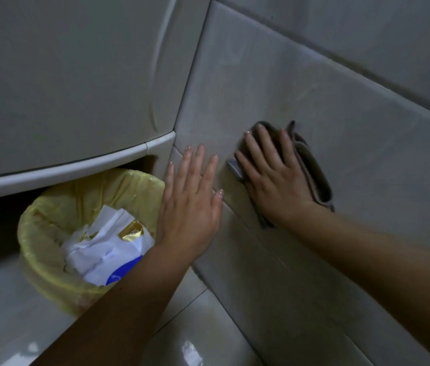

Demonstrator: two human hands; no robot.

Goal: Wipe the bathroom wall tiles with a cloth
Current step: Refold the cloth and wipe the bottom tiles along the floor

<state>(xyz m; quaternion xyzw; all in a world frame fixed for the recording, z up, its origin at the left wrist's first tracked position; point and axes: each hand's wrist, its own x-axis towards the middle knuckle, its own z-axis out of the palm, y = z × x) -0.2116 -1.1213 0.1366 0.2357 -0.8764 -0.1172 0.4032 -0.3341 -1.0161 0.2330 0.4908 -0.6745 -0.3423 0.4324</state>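
Observation:
Pale grey wall tiles point(340, 122) fill the right half of the view, with dark grout lines running diagonally. A folded grey-brown cloth point(311, 167) lies flat against a low tile. My right hand point(272, 175) presses on it with fingers spread, covering most of it. My left hand point(191, 196) rests flat and bare on the tile just left of the cloth, fingers apart, holding nothing.
A white cabinet or appliance point(71, 83) juts out on the left, close to the wall corner. Below it stands a bin with a yellow liner point(50, 207), holding crumpled paper and wrappers point(108, 249). Glossy floor tiles point(195, 334) lie at the bottom.

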